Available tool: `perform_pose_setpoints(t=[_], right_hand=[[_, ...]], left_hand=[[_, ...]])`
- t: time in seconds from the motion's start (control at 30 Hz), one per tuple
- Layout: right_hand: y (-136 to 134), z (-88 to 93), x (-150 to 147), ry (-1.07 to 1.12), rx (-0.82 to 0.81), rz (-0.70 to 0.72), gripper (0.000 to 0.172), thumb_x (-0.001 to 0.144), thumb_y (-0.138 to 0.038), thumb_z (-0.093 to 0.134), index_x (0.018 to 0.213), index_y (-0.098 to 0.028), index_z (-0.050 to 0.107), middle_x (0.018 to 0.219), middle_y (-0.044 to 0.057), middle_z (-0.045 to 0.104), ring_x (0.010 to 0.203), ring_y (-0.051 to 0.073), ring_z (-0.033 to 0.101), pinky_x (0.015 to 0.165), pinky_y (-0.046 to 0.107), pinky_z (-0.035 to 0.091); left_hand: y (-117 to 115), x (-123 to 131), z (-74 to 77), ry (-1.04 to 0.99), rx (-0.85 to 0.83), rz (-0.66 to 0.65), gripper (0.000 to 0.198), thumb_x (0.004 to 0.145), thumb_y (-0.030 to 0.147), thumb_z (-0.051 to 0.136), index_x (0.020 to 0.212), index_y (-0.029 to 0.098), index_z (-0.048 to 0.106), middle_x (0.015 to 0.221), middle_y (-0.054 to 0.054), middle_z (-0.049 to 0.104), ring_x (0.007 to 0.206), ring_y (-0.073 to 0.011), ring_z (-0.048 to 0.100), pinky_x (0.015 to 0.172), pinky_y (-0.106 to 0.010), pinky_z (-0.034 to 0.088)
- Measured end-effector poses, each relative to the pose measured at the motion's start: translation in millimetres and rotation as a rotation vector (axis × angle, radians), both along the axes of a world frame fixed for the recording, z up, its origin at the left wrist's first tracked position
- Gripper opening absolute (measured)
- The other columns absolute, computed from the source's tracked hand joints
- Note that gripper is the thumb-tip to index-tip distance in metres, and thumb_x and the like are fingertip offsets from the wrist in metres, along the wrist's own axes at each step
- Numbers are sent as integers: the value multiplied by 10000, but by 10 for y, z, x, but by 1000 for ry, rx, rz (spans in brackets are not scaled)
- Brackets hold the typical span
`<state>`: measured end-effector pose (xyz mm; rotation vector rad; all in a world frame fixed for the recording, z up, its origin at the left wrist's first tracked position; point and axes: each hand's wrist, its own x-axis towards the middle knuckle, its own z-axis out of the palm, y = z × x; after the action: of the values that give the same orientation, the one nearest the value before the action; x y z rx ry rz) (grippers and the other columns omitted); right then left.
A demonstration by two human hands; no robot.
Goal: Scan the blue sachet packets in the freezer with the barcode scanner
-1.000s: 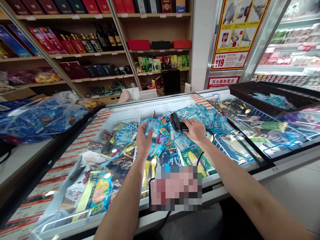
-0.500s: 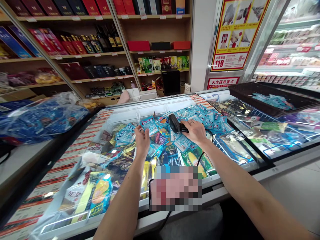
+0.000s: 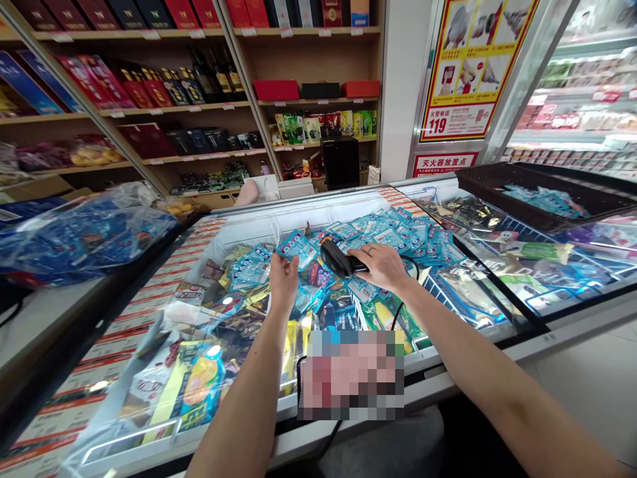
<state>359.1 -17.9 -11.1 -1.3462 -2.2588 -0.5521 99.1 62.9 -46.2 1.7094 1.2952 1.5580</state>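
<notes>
My right hand (image 3: 381, 265) is wrapped round the handle of a black barcode scanner (image 3: 336, 259), whose head points left over the freezer. A black cable (image 3: 397, 315) hangs from it. My left hand (image 3: 284, 279) is closed with the fingertips pinched at the lower edge of a blue snack packet (image 3: 298, 247). Scanner head and packet are close but apart. Behind both hands lies a heap of similar blue packets (image 3: 388, 229); more are fanned out left of my left hand (image 3: 251, 265). Below, mixed colourful packets fill the chest freezer (image 3: 239, 222).
A black tray (image 3: 482, 189) with several blue packets sits on the freezer's right part. At left is a clear plastic bag of blue packages (image 3: 99, 232). A pixelated item (image 3: 351, 375) rests at the front rim. Shelves (image 3: 169, 109) with boxes and bottles stand behind.
My right hand has shifted left with the barcode scanner, bringing its head nearer the packet by my left hand. My left hand has moved only slightly.
</notes>
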Motion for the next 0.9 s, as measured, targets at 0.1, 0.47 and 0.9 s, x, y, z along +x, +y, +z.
perform_pose_setpoints(t=[0.1,0.47,0.9], right_hand=[[3,-18,-19,-41,-31,41,441,843,-393,582,1236,-210,504,979,72,611,932,218,518,764,323,344],[-18,1,-39,-90,-44,52,438,833,-396,602,1218,-210,509,986,65,608,911,208,523,743,320,336],[-16,2,-39,-96,-45,67,464,822,-397,622,1226,-204,501,981,71,612,907,207,527,737,319,345]], left_hand=[[3,-6,-12,5,-24,7,332,784,444,560,975,188,468,853,-18,577,743,-142,576,666,-278,457],[-10,-1,-5,38,-48,9,321,793,442,540,980,192,463,895,-34,603,768,-157,598,706,-309,473],[-1,-7,-20,77,-42,37,329,789,466,541,960,197,459,852,-27,582,730,-157,589,658,-297,464]])
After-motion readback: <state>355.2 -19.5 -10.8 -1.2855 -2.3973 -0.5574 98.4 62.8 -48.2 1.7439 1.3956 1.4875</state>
